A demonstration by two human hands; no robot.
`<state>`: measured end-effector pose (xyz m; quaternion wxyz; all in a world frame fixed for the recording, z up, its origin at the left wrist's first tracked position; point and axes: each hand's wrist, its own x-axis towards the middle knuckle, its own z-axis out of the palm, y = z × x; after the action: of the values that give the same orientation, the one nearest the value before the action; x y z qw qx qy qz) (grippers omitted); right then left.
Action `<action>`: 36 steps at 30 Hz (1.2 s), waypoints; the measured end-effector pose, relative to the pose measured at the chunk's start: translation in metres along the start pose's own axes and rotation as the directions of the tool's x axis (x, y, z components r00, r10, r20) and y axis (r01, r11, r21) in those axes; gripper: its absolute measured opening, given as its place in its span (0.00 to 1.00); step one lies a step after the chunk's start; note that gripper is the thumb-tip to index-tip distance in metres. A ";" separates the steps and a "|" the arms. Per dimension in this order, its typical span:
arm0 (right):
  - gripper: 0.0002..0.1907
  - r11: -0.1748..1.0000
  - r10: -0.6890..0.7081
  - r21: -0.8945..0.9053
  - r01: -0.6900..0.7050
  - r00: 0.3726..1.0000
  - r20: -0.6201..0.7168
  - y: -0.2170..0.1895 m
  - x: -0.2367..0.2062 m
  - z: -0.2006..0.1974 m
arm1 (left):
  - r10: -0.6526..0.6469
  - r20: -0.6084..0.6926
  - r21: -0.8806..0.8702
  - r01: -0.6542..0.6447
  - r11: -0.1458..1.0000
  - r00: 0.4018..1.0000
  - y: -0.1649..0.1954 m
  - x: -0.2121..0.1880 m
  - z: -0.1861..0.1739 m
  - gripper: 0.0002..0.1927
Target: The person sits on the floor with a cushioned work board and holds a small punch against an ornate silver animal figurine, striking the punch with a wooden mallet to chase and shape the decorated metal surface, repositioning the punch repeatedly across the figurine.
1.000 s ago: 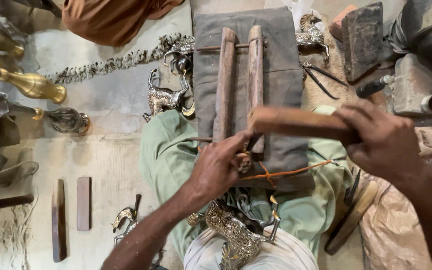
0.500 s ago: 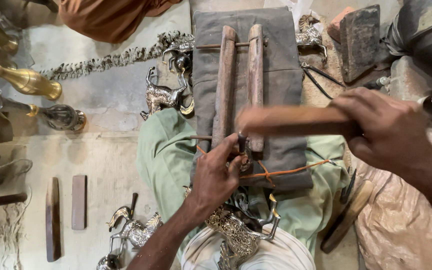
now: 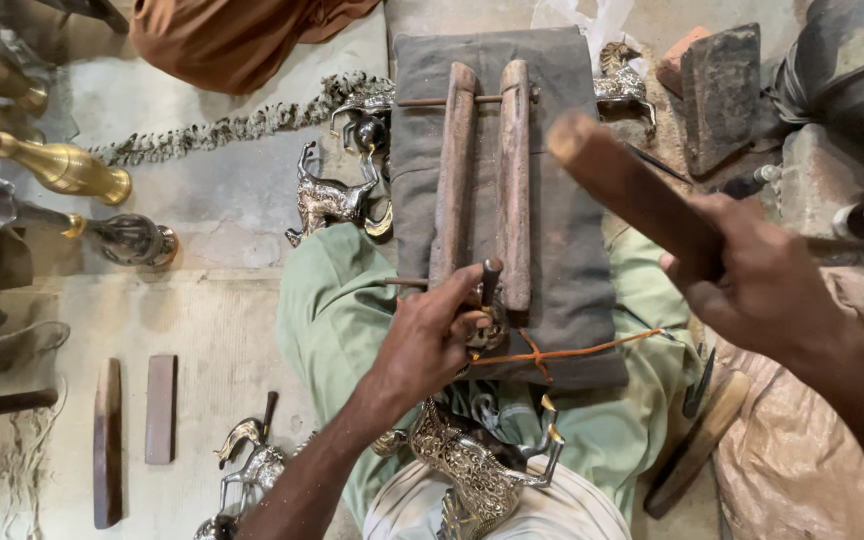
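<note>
Head view: two hands, left (image 3: pixel 432 340) gripping punch (image 3: pixel 490 283), right (image 3: pixel 762 280) gripping mallet (image 3: pixel 622 185).

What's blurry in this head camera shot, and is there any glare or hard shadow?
In the head view, the wooden stick in the right hand is smeared by motion blur, while the left hand on the small tool looks sharp. Light is soft and even, with faint shadows. Mild glints show on the brass vases and the metal deer figure.
</note>
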<state>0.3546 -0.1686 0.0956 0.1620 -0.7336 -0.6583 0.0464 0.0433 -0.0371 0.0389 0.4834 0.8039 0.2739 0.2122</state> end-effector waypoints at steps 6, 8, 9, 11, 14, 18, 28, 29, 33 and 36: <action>0.31 0.995 -0.064 -0.082 0.065 0.998 0.010 -0.005 0.016 -0.013 | -0.028 -0.038 0.023 0.029 0.999 0.999 0.007 -0.006 0.001 0.26; 0.26 0.996 0.089 -0.042 -0.084 0.987 0.136 -0.009 0.017 -0.015 | 0.017 -0.071 0.063 -0.013 0.998 0.997 0.009 -0.009 0.000 0.26; 0.27 0.995 0.036 -0.101 -0.024 0.992 0.120 -0.011 0.016 -0.016 | 0.042 -0.086 0.081 -0.035 0.996 0.995 0.009 -0.010 0.000 0.26; 0.29 0.970 -0.069 -0.226 0.092 0.992 0.108 -0.012 0.013 -0.014 | 0.087 -0.113 0.110 -0.074 0.991 0.990 0.009 -0.009 0.000 0.25; 0.34 0.987 -0.064 -0.144 0.066 0.998 0.016 -0.008 0.008 -0.008 | -0.085 -0.022 -0.008 0.085 0.996 0.996 0.009 -0.006 -0.001 0.25; 0.32 1.000 -0.023 0.018 0.023 1.000 -0.011 0.001 0.001 0.003 | 0.036 -0.080 0.095 -0.028 0.995 0.996 0.012 -0.007 0.000 0.29; 0.30 0.968 0.079 -0.246 -0.050 0.991 0.111 -0.005 -0.025 0.000 | -0.095 -0.064 -0.095 0.089 0.991 0.993 -0.001 -0.009 0.010 0.22; 0.28 0.950 0.107 -0.308 -0.060 0.985 0.138 -0.006 -0.026 -0.001 | -0.125 -0.097 -0.190 0.105 0.976 0.987 -0.003 -0.009 0.009 0.21; 0.31 0.975 0.016 -0.221 -0.018 1.000 -0.009 -0.009 -0.020 -0.005 | -0.158 -0.252 -0.332 0.068 0.941 0.955 -0.008 -0.013 0.007 0.21; 0.26 0.996 0.053 -0.076 -0.054 0.998 -0.017 -0.009 -0.010 -0.005 | -0.188 -0.232 -0.256 0.126 0.958 0.955 -0.007 -0.018 0.015 0.19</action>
<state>0.3460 -0.1790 0.1014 0.1373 -0.7570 -0.6385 0.0201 0.0374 -0.0557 0.0241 0.5528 0.6818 0.3693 0.3051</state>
